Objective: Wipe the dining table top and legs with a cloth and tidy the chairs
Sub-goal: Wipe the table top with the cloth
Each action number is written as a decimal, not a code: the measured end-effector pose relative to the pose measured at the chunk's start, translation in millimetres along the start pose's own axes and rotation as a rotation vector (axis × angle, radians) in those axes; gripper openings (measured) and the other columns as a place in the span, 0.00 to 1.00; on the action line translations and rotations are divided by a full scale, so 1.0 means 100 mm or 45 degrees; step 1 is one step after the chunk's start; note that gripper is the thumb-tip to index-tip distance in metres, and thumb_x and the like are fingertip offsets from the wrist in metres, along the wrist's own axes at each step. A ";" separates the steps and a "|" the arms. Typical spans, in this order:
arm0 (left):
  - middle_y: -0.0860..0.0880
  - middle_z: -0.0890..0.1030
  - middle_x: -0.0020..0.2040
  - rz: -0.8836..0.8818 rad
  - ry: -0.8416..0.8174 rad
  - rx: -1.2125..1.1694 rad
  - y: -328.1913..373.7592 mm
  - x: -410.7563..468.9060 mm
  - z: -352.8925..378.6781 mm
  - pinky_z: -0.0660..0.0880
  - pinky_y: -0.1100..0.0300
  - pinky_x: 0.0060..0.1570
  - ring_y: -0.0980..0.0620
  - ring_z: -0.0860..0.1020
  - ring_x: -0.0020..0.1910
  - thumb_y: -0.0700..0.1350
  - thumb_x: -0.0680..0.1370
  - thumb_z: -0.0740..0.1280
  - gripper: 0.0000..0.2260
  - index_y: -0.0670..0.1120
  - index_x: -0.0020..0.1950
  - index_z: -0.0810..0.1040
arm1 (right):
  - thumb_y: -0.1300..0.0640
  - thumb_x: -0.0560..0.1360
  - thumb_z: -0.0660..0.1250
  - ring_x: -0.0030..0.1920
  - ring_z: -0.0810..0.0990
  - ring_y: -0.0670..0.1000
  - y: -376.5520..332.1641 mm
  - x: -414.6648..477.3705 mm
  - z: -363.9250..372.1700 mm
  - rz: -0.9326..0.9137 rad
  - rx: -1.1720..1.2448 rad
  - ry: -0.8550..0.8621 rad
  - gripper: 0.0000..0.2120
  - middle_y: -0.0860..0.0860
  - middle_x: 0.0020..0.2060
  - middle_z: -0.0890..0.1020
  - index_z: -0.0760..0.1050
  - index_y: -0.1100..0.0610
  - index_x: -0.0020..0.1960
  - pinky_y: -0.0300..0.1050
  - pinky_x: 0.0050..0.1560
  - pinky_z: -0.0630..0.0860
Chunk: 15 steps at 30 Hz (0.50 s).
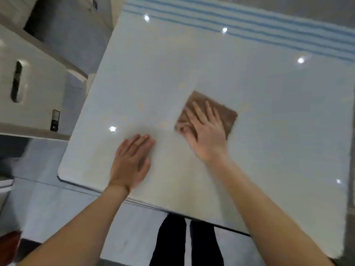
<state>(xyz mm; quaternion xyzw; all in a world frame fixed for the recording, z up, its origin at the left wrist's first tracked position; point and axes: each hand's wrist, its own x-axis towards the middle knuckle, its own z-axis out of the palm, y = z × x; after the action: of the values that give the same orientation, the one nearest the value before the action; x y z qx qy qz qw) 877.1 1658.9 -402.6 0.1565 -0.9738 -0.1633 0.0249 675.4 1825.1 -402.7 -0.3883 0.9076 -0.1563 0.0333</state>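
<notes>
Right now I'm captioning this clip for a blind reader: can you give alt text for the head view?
A person's right hand presses a brown cloth flat on a glossy white table top, while the left hand rests palm down beside it. A blue-striped white textile lies along the far edge.

Table layout, viewed from above

Square brown cloth lies on glossy white table; right hand flat on it, left hand flat to its left.

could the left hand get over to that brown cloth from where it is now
Probably yes. The left hand lies flat on the glossy white table top, with bare surface between it and the brown square cloth; only the right hand covers part of it.
</notes>
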 end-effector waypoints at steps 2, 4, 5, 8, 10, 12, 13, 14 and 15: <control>0.49 0.73 0.70 -0.002 -0.004 0.013 0.02 -0.01 -0.02 0.61 0.47 0.71 0.46 0.69 0.70 0.48 0.75 0.59 0.22 0.48 0.70 0.72 | 0.44 0.79 0.60 0.77 0.59 0.58 -0.16 -0.81 -0.03 -0.210 0.017 -0.125 0.25 0.47 0.75 0.66 0.67 0.47 0.74 0.57 0.75 0.56; 0.48 0.72 0.70 0.007 -0.012 0.008 0.03 0.00 -0.03 0.60 0.48 0.72 0.45 0.69 0.70 0.49 0.76 0.58 0.23 0.47 0.70 0.72 | 0.43 0.78 0.61 0.77 0.59 0.56 -0.04 -1.42 -0.16 -0.407 -0.020 -0.274 0.25 0.46 0.75 0.65 0.66 0.45 0.74 0.55 0.76 0.56; 0.47 0.72 0.70 0.006 -0.019 0.002 0.03 0.00 -0.03 0.60 0.47 0.72 0.44 0.69 0.70 0.49 0.76 0.58 0.23 0.46 0.70 0.72 | 0.43 0.78 0.61 0.77 0.59 0.54 0.14 -1.63 -0.25 -0.464 -0.045 -0.320 0.25 0.45 0.75 0.65 0.66 0.45 0.74 0.54 0.76 0.56; 0.46 0.73 0.70 -0.002 -0.014 -0.006 0.05 -0.01 -0.02 0.62 0.44 0.70 0.42 0.69 0.70 0.49 0.75 0.57 0.23 0.46 0.69 0.72 | 0.45 0.76 0.61 0.77 0.59 0.53 0.97 -1.89 -0.56 -0.191 -0.046 -0.245 0.26 0.46 0.74 0.65 0.66 0.45 0.74 0.56 0.74 0.60; 0.46 0.73 0.70 0.005 0.005 -0.010 0.06 0.00 -0.01 0.61 0.46 0.70 0.43 0.68 0.70 0.49 0.75 0.58 0.23 0.46 0.69 0.72 | 0.44 0.76 0.58 0.76 0.60 0.55 1.55 -1.82 -0.75 0.284 -0.045 -0.024 0.26 0.49 0.73 0.67 0.66 0.48 0.73 0.57 0.73 0.61; 0.46 0.73 0.70 0.031 0.030 -0.019 0.04 0.00 0.00 0.61 0.46 0.70 0.42 0.68 0.70 0.48 0.75 0.58 0.23 0.46 0.69 0.72 | 0.42 0.75 0.52 0.76 0.60 0.58 1.90 -1.64 -0.86 0.780 -0.048 0.146 0.30 0.53 0.74 0.68 0.67 0.52 0.74 0.53 0.75 0.55; 0.45 0.73 0.70 0.043 0.047 -0.015 0.03 0.00 0.00 0.61 0.46 0.70 0.42 0.68 0.70 0.48 0.75 0.59 0.23 0.46 0.69 0.72 | 0.41 0.75 0.49 0.76 0.58 0.60 1.92 -1.50 -0.86 0.967 -0.049 0.200 0.32 0.54 0.74 0.67 0.66 0.53 0.74 0.53 0.76 0.52; 0.45 0.73 0.69 0.049 0.060 -0.007 0.03 0.00 0.00 0.61 0.47 0.69 0.42 0.69 0.69 0.48 0.75 0.59 0.23 0.46 0.69 0.72 | 0.41 0.75 0.47 0.76 0.57 0.62 1.85 -1.35 -0.82 1.105 -0.056 0.228 0.33 0.54 0.75 0.65 0.65 0.54 0.75 0.53 0.76 0.50; 0.45 0.73 0.69 0.054 0.068 0.003 0.03 0.00 0.01 0.61 0.47 0.69 0.42 0.69 0.69 0.48 0.75 0.59 0.23 0.46 0.69 0.73 | 0.41 0.74 0.46 0.76 0.56 0.63 1.70 -1.20 -0.75 1.177 -0.058 0.231 0.34 0.54 0.76 0.64 0.64 0.54 0.76 0.54 0.76 0.49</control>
<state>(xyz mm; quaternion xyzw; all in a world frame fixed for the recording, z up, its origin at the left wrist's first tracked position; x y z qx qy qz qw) 876.0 1661.9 -402.1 0.1402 -0.9760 -0.1573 0.0542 627.3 2040.9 -391.7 0.0713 0.9877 -0.1385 0.0114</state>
